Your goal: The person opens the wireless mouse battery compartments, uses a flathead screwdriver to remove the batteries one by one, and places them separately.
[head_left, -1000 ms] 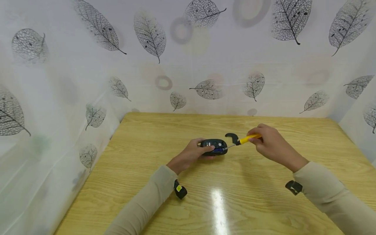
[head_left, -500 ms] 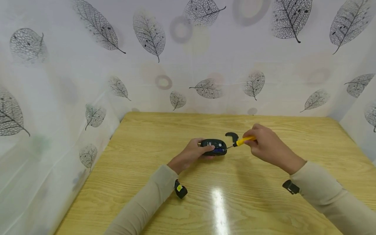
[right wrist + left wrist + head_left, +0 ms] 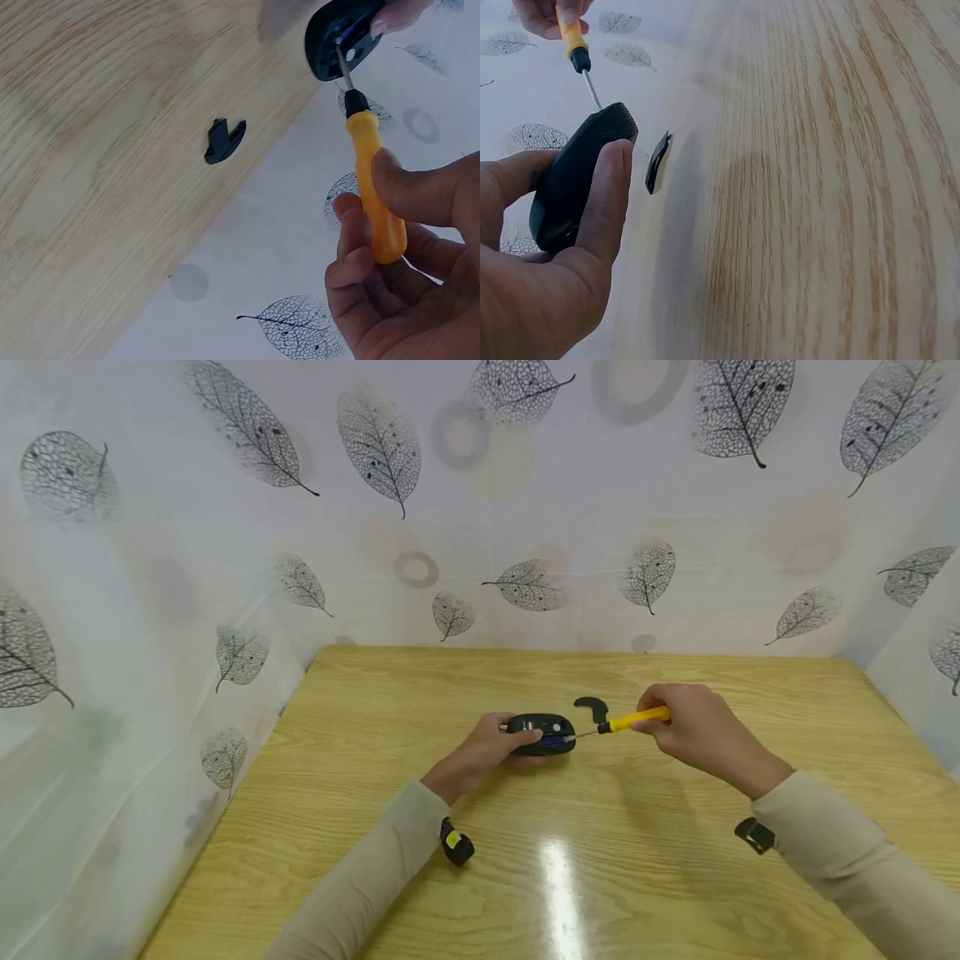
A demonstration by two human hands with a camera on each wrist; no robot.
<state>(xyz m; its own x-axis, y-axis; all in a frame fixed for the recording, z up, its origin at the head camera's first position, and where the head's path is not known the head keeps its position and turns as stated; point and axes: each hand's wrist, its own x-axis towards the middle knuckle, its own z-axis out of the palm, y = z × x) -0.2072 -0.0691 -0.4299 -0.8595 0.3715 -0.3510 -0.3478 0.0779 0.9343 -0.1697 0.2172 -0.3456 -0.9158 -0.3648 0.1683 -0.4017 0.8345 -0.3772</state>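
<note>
A black computer mouse (image 3: 555,725), underside up, is gripped in my left hand (image 3: 487,748), with the thumb lying across its underside. Its battery bay stands uncovered and a blue battery (image 3: 553,741) shows inside. My right hand (image 3: 693,722) holds a screwdriver (image 3: 633,719) by its yellow handle. In the right wrist view the metal shaft (image 3: 344,69) reaches into the bay, its tip right at the mouse's end. The black battery cover (image 3: 594,706), curved with a tab, lies on the table just beyond the screwdriver; it also shows in the left wrist view.
The wood-grain table (image 3: 390,693) ends at a leaf-printed curtain (image 3: 480,527) along the back and sides. A black strap with a camera (image 3: 456,843) sits at the left wrist, and another black strap piece (image 3: 754,835) at the right.
My right hand slid left along the handle, then back right, and now holds nearer its end. The mouse has shifted slightly left in my left hand. The cover stays in place.
</note>
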